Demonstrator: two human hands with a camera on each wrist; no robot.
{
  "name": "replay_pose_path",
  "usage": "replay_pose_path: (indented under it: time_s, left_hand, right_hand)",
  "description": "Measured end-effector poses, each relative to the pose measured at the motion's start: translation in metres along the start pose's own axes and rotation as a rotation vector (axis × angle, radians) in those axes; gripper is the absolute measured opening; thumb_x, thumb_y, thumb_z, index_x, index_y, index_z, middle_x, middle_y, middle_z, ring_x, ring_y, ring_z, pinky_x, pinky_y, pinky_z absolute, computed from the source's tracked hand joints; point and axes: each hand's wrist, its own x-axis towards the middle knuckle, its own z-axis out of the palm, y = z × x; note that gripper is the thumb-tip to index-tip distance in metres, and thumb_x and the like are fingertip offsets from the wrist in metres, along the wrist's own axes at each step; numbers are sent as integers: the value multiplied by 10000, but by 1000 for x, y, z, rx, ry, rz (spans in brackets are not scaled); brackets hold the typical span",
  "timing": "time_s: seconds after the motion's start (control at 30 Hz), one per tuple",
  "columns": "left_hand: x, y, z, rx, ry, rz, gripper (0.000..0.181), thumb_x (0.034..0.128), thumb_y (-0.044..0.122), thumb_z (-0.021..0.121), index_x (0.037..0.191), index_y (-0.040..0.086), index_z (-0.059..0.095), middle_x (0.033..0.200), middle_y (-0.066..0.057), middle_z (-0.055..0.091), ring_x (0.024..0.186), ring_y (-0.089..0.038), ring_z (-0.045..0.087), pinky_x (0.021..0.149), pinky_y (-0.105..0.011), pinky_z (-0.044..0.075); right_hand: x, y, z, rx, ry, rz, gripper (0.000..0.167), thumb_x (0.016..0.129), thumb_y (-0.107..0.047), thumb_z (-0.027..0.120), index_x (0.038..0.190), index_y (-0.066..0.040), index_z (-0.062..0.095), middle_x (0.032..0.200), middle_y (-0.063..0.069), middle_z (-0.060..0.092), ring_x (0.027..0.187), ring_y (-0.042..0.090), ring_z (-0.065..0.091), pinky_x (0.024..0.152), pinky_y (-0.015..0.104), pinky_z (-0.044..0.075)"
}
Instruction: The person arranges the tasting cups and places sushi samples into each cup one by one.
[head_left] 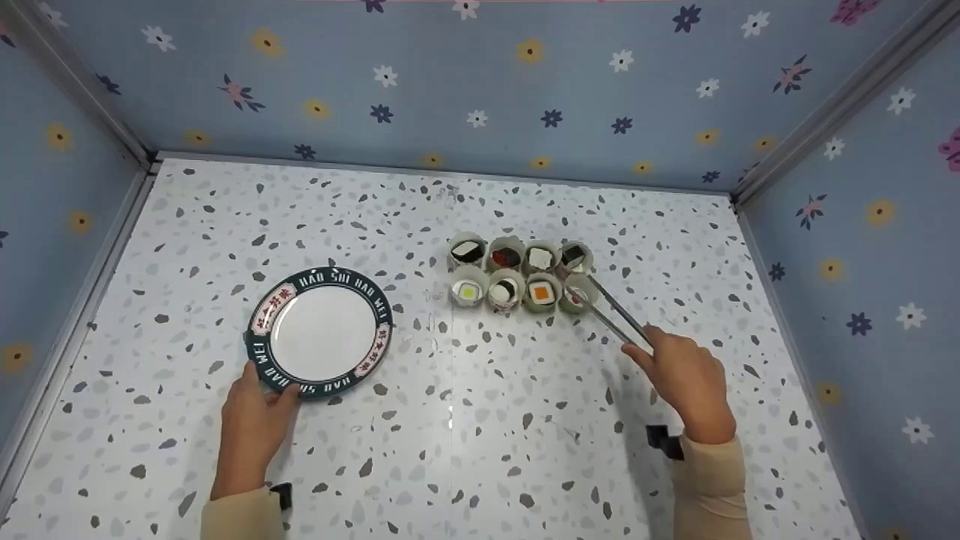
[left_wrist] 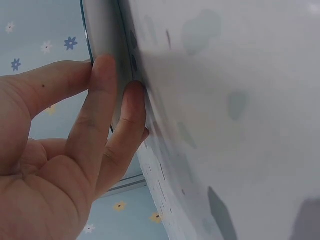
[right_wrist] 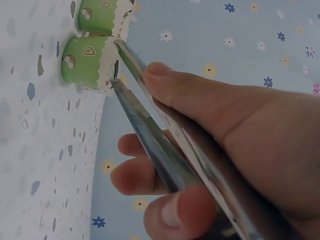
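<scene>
My left hand [head_left: 253,427] grips the near-left rim of a round white plate [head_left: 324,334] with a dark green lettered border. In the left wrist view, its fingers [left_wrist: 104,85] reach beneath the plate's edge [left_wrist: 102,25]. My right hand [head_left: 688,379] holds metal tongs [head_left: 619,306]. The tongs' tips are spread at the mouth of a green paper cup [right_wrist: 82,62], the front right one of the group. Something with red on it shows inside that cup [head_left: 577,304]; whether the tips touch it I cannot tell.
Several more paper cups stand in two rows, holding sushi-like pieces: one with an orange square [head_left: 541,292], one with a yellow-green centre [head_left: 469,292], one dark-topped [head_left: 573,256]. Flowered blue panels [head_left: 480,82] border the speckled white table [head_left: 450,450] at the back and sides.
</scene>
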Motion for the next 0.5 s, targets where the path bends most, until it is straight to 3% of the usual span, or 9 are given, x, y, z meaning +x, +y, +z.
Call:
replay_pose_path:
  time_s: [0.3, 0.5]
  left_hand:
    - [1, 0, -1, -1, -12, -13, 782, 991, 137, 580, 1532, -137, 87, 1412, -425, 328, 1149, -464, 482, 969, -558, 397]
    - [1, 0, -1, 2, -13, -12, 786, 990, 135, 584, 1535, -132, 85, 1406, -419, 337, 1139, -458, 486, 969, -558, 396]
  right_hand:
    - [1, -4, 8, 51, 32, 2, 389, 958, -513, 624, 894, -136, 558, 588, -20, 479, 444, 179, 437, 396, 370, 311]
    - [5, -11, 19, 95, 20, -11, 362, 950, -483, 654, 1017, -129, 613, 645, -32, 496, 501, 170, 442, 424, 356, 332]
